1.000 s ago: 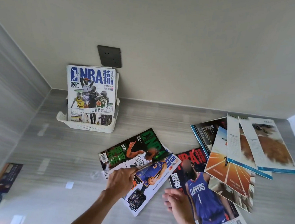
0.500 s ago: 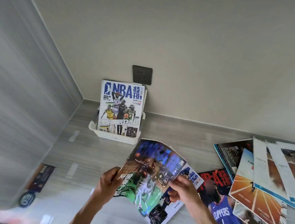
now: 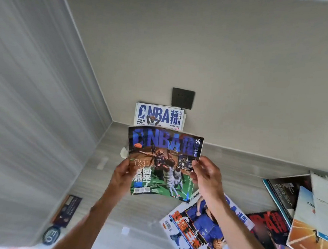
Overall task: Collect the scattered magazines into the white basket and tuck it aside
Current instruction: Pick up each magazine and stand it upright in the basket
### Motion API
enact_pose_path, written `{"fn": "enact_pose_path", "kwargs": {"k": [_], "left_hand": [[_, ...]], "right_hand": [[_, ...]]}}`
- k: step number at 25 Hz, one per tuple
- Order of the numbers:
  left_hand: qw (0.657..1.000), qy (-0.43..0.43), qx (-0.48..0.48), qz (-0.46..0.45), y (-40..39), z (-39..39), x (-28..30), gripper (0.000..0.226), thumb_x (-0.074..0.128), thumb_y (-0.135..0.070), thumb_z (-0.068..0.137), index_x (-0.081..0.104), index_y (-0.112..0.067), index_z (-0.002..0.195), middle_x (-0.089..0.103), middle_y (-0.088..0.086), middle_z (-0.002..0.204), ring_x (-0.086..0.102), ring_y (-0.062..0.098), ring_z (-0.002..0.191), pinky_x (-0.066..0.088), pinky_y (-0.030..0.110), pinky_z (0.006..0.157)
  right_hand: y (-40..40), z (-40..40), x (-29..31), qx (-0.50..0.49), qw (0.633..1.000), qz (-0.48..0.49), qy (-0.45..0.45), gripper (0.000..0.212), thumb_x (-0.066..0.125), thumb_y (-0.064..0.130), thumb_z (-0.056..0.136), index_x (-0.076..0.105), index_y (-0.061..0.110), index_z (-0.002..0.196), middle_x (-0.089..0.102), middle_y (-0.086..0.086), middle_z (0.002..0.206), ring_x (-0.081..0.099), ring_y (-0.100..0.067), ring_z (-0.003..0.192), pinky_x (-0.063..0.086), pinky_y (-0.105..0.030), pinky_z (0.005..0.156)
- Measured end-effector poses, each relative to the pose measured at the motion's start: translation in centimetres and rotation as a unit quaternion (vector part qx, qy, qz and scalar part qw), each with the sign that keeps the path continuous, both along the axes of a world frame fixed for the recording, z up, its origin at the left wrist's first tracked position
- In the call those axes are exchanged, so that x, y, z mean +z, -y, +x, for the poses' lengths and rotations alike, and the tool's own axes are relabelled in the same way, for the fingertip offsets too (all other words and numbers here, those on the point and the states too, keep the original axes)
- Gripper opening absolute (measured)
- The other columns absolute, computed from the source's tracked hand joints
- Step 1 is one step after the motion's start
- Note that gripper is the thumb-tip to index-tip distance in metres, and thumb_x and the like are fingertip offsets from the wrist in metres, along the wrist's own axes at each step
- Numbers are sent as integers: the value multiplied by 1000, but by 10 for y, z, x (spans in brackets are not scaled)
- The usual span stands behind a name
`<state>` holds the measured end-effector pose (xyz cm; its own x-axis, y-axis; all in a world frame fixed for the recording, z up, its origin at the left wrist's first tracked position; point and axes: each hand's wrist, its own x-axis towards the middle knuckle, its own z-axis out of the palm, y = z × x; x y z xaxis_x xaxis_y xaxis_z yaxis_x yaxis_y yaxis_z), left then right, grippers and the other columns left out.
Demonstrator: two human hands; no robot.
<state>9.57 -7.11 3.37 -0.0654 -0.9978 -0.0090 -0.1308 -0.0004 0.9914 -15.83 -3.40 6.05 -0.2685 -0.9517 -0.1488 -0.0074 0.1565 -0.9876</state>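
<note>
Magazine (image 3: 163,161) with the green and blue basketball cover is held upright, off the desk (image 3: 144,217), its long axis vertical and its title edge uppermost. Left hand (image 3: 122,177) grips its left edge, fingers curled behind the cover; right hand (image 3: 206,175) pinches its right edge, thumb on the front. White basket (image 3: 124,152) lies directly beyond both hands, almost wholly hidden behind the held magazine; only a sliver of rim shows just past the left hand. One magazine already stands in it (image 3: 160,116), against the wall. Judgement: the move ahead is a straight push away from the hands, then down, with neither hand clearly nearer. Remaining magazines (image 3: 195,233) lie below and right of the right hand.
</note>
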Motion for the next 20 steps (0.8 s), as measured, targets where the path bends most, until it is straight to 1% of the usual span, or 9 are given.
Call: {"fn": "enact_pose_path", "kwargs": {"k": [2,4,7,9,11,13,15,18,20], "left_hand": [[999,-15,31,-22,42,8,28,42,53,19,85,63,-12,113,73,-12,95,62,16,91,49,28,84],[998,-11,63,-20,81,14,49,55,55,17,85,69,-34,98,74,-15,91,64,7,80,53,18,66],[995,37,94,-3,120,24,53,40,62,6,86,71,-34,87,75,-5,97,65,10,78,57,20,67],[991,81,103,17,132,28,42,30,64,-1,88,70,-30,85,74,9,101,64,15,75,56,31,73],[990,100,93,26,136,30,25,31,63,-2,90,69,-33,87,74,7,99,64,10,71,54,22,68],[991,93,94,15,138,31,13,36,61,-1,91,69,-36,86,74,0,96,61,5,66,51,17,61],[988,102,114,14,145,33,4,31,59,-4,92,71,-32,91,74,4,94,57,12,64,48,27,62],[982,150,115,26,154,36,-5,19,59,-9,92,70,-22,100,73,11,95,58,18,68,45,31,64],[979,166,109,52,159,34,-7,13,58,-9,92,67,-14,99,72,15,96,60,17,66,49,33,63]], "right_hand": [[35,12,25,-13,999,-38,20,21,61,11,93,70,28,84,67,9,65,63,-9,53,49,-20,48],[63,21,44,-20,997,-58,38,17,61,13,93,71,27,92,71,-1,79,68,-13,61,53,-24,55],[91,32,48,-22,998,-49,46,23,60,12,94,69,33,92,74,-10,95,73,-29,79,59,-27,67],[100,38,35,-23,999,-15,23,24,57,11,95,69,31,89,72,-24,102,64,-54,95,57,-50,78],[105,43,19,-31,999,17,22,23,56,12,96,69,30,90,69,-29,105,58,-60,99,49,-69,85],[112,46,11,-40,999,22,28,26,57,13,95,70,35,89,75,-15,97,66,-50,97,52,-66,84],[121,50,8,-33,999,36,7,28,58,16,95,70,39,87,76,-4,91,69,-42,94,55,-62,84],[137,53,0,-37,996,69,-32,24,54,18,98,70,33,89,75,-11,97,66,-46,97,52,-64,86],[145,49,-6,-14,993,96,-63,18,52,16,98,66,27,104,74,-9,106,69,-40,95,54,-55,88]]}}
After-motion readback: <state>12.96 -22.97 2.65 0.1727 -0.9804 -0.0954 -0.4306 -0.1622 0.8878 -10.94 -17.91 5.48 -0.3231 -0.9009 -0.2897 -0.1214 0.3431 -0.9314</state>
